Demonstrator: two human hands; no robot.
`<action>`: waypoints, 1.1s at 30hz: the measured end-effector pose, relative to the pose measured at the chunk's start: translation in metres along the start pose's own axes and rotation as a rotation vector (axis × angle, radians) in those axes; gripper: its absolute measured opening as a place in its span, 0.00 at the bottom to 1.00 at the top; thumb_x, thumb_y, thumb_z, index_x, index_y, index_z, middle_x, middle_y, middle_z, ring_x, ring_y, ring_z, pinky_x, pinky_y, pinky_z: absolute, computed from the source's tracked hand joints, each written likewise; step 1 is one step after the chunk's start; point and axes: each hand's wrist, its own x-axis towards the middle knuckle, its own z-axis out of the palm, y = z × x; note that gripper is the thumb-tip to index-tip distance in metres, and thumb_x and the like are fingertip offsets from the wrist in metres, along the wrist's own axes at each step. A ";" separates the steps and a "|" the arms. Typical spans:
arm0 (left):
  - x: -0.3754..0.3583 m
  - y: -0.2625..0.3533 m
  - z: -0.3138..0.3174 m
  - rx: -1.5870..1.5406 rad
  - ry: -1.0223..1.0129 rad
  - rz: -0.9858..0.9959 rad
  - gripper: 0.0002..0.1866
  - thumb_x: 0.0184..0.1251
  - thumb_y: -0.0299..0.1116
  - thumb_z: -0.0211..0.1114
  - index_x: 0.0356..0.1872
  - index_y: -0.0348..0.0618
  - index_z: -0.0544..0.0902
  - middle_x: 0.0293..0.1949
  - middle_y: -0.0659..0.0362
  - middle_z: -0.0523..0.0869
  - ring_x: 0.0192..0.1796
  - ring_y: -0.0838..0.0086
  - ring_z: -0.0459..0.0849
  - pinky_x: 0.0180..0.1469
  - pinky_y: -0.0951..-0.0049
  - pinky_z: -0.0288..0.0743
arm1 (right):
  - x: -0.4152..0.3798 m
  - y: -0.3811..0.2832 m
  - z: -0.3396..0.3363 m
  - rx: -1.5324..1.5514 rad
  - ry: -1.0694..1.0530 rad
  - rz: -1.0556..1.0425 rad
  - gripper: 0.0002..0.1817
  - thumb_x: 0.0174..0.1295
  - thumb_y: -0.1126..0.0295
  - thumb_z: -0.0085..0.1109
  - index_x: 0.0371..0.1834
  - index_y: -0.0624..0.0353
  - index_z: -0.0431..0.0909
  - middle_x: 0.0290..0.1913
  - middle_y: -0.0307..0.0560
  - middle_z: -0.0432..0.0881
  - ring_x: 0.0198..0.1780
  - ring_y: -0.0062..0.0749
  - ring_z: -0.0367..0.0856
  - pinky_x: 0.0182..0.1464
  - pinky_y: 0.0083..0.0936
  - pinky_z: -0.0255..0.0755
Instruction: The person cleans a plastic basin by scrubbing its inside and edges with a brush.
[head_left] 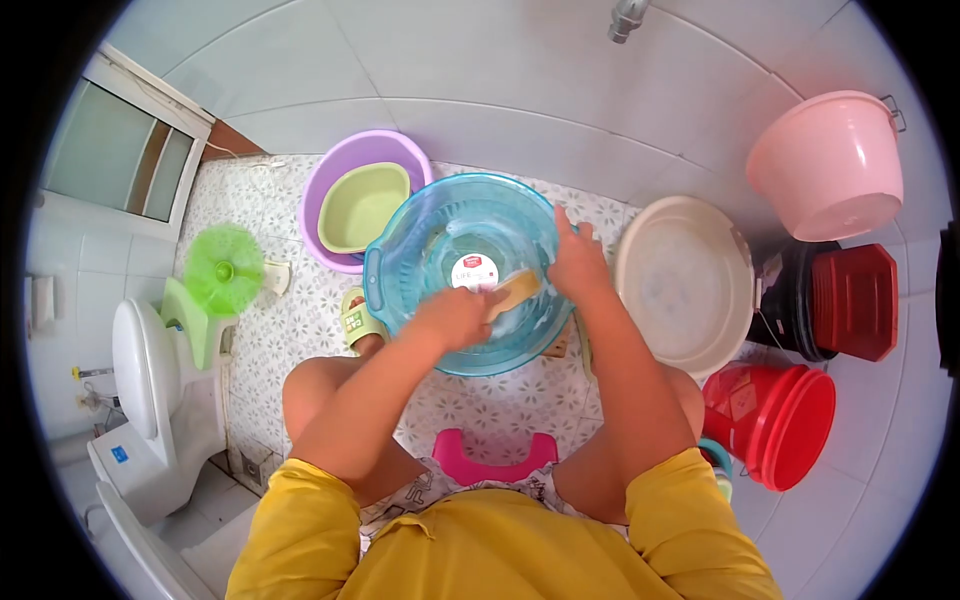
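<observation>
Bathroom floor; two hands (515, 290), one basin (465, 270)

The blue basin (400, 250) is clear, glossy plastic with a paper label (473, 271) on its bottom. The purple (330, 190), green (355, 205), white (690, 285) and pink (825, 165) basins look like smooth opaque plastic, as do the shiny red buckets (785, 420). The wall tiles (480, 60) are glossy; the floor (290, 330) is patterned tile. The toilet (140, 370) is gleaming ceramic, the sleeves (300, 530) matt yellow cloth.
</observation>
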 end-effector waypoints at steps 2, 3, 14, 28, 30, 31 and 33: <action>0.004 -0.007 -0.012 0.043 -0.055 0.080 0.36 0.52 0.38 0.63 0.67 0.65 0.65 0.38 0.49 0.84 0.38 0.55 0.83 0.44 0.58 0.77 | 0.001 0.001 0.002 0.003 0.003 0.000 0.48 0.46 0.79 0.58 0.72 0.40 0.49 0.61 0.62 0.63 0.54 0.62 0.72 0.57 0.41 0.70; 0.009 -0.009 -0.019 0.084 -0.120 0.077 0.36 0.50 0.38 0.64 0.66 0.67 0.66 0.38 0.50 0.84 0.39 0.55 0.83 0.45 0.59 0.77 | 0.002 0.002 0.003 0.006 0.007 -0.002 0.47 0.46 0.79 0.58 0.72 0.40 0.49 0.61 0.62 0.63 0.54 0.62 0.72 0.57 0.41 0.70; 0.034 -0.046 -0.036 -0.044 -0.029 -0.001 0.33 0.57 0.41 0.60 0.68 0.65 0.63 0.41 0.47 0.84 0.41 0.52 0.82 0.47 0.58 0.74 | 0.003 -0.001 0.003 -0.018 0.001 0.006 0.46 0.48 0.77 0.61 0.72 0.42 0.50 0.59 0.57 0.63 0.56 0.58 0.70 0.53 0.44 0.71; 0.008 0.001 0.005 -0.147 0.183 -0.202 0.34 0.59 0.41 0.60 0.68 0.50 0.61 0.35 0.42 0.84 0.38 0.48 0.83 0.44 0.54 0.77 | 0.000 -0.003 0.003 -0.019 -0.013 0.009 0.47 0.47 0.76 0.62 0.71 0.39 0.49 0.60 0.56 0.63 0.57 0.57 0.70 0.54 0.44 0.71; 0.012 0.003 0.011 -0.173 0.151 -0.186 0.35 0.60 0.43 0.59 0.69 0.52 0.58 0.35 0.42 0.84 0.38 0.48 0.83 0.44 0.53 0.77 | -0.001 -0.003 0.002 -0.006 0.006 0.013 0.48 0.46 0.79 0.60 0.72 0.39 0.49 0.62 0.59 0.63 0.56 0.60 0.71 0.57 0.41 0.70; 0.013 0.001 0.014 -0.173 0.151 -0.188 0.35 0.60 0.43 0.59 0.69 0.52 0.58 0.35 0.42 0.84 0.38 0.48 0.83 0.44 0.53 0.77 | 0.000 -0.003 0.002 -0.006 0.005 0.012 0.48 0.46 0.79 0.60 0.72 0.39 0.49 0.62 0.59 0.63 0.56 0.60 0.71 0.57 0.41 0.70; 0.014 -0.002 0.018 -0.219 0.206 -0.304 0.37 0.61 0.44 0.58 0.70 0.50 0.55 0.36 0.41 0.84 0.40 0.49 0.83 0.45 0.53 0.76 | 0.001 -0.003 0.003 -0.006 -0.018 0.011 0.47 0.48 0.76 0.62 0.72 0.39 0.49 0.61 0.56 0.62 0.57 0.57 0.70 0.54 0.43 0.71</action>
